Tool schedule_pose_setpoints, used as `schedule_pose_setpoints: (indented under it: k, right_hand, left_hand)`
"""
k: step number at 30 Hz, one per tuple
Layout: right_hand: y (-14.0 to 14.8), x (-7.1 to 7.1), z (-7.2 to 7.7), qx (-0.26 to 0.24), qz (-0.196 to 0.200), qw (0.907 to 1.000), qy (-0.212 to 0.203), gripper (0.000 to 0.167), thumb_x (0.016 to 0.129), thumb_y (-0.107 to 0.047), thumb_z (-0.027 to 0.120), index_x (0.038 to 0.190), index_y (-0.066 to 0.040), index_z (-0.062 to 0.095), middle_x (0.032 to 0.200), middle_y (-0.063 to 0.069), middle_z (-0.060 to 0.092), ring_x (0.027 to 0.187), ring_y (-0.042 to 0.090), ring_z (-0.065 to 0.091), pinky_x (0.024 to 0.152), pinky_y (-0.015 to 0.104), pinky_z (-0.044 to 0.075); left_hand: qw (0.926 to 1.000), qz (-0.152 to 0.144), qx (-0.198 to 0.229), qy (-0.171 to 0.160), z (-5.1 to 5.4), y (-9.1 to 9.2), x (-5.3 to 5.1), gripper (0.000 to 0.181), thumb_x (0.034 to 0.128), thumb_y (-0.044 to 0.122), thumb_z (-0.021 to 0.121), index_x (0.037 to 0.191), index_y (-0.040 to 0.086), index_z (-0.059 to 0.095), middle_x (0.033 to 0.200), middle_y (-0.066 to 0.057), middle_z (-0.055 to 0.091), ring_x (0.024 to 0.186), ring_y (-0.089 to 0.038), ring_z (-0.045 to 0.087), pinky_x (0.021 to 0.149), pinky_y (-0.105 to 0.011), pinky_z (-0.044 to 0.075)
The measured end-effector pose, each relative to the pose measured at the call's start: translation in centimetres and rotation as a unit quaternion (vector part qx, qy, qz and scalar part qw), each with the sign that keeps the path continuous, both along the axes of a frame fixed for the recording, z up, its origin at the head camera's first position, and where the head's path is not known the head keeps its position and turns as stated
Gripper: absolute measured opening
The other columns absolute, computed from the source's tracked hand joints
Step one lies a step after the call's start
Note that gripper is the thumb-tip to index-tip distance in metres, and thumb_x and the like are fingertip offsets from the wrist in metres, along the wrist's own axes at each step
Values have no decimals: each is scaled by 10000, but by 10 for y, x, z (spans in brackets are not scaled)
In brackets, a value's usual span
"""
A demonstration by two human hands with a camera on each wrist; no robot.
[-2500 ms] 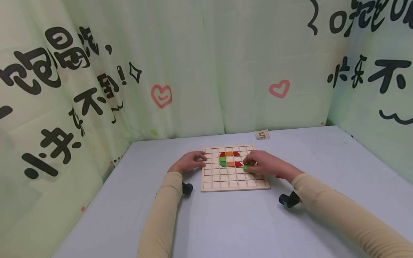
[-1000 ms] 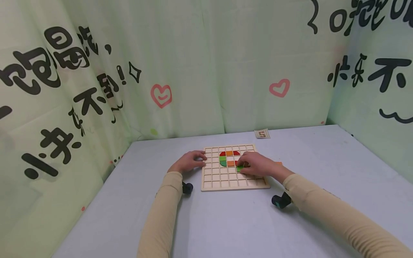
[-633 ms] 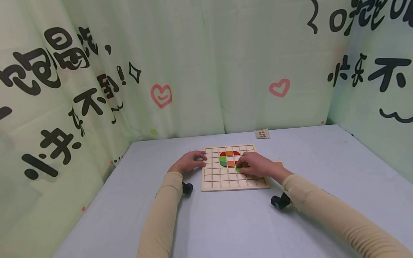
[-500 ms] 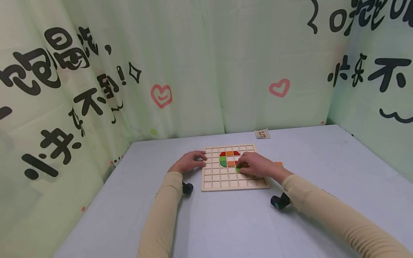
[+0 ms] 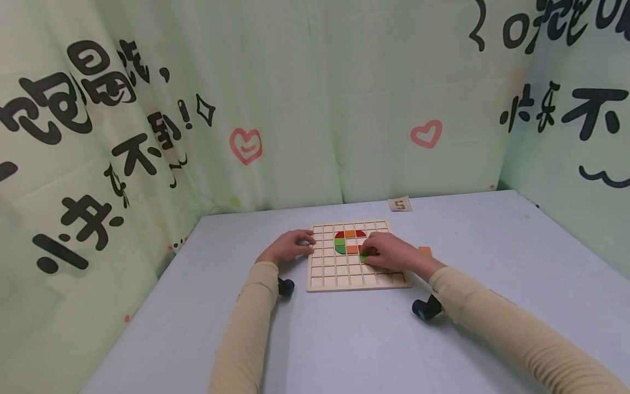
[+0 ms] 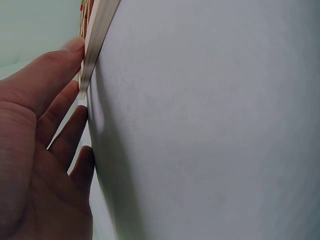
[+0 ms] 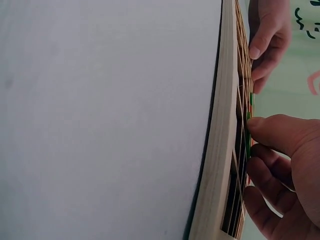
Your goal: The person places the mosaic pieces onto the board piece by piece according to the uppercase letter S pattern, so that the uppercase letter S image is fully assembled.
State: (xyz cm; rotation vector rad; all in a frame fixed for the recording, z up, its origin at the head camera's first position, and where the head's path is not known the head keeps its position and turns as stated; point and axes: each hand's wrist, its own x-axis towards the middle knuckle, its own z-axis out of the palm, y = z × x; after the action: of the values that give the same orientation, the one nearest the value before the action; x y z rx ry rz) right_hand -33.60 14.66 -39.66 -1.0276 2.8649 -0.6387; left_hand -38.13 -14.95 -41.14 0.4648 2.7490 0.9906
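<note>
A light wooden board with a raised grid lies flat on the table. Red, orange and green tiles form a rounded pattern in its cells. My left hand rests at the board's left edge; in the left wrist view its thumb touches the rim and the other fingers are loosely extended. Over the pattern's lower right, my right hand pinches a green tile at the grid surface. The right fingers cover the neighbouring cells, so the tile's exact seating is hidden.
An orange tile shows on the table behind the right wrist, partly covered. At the table's back edge lies a small printed card. Pale green curtains with writing and hearts hang behind and at both sides.
My right hand has moved slightly left with the green tile, from near the board's right side to the pattern's lower right, then stayed almost still. The left hand and board have not moved.
</note>
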Motion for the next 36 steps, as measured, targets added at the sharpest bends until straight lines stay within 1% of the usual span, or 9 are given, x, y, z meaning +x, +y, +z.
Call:
schedule_pose_setpoints:
  k: [5,15,27,31,36]
  right_hand:
    - [-1,1,1,44,-26,10000,47,166,896,-126,698,1039,-45,718,958,18,624,832,145,526,756,314,488]
    - [-3,2,0,45,-111,9999,17,165,894,-145,704,1034,-58,716,935,3,608,817,141,511,733,294,477]
    - [-2,5,1,-60,-364,9993,-88,183,896,-152,700,1050,-55,716,956,11,619,849,155,537,748,307,491]
    - [2,7,1,-125,-495,9986,-131,185,899,-160,693,1058,-68,719,958,4,623,863,160,544,747,311,488]
    - [9,7,0,-201,-649,9974,-251,201,900,-158,692,1074,-63,718,948,-2,620,858,160,540,754,314,478]
  left_hand:
    - [9999,-91,29,54,1,0,0,203,902,209,696,1094,144,704,1462,2,493,1426,-243,324,1167,-422,240]
    - [10000,-18,6,17,1,0,2,208,900,222,698,1096,151,706,1462,14,492,1429,-235,316,1168,-423,238]
    - [10000,-37,-37,39,0,0,0,204,902,226,697,1093,154,706,1460,10,494,1426,-241,321,1166,-430,244]
    - [9999,-45,-79,44,1,-1,1,206,904,226,695,1097,153,706,1461,11,493,1426,-241,321,1165,-428,246]
    - [10000,-11,12,5,1,0,3,206,902,219,698,1094,147,708,1458,9,496,1428,-246,317,1167,-435,240]
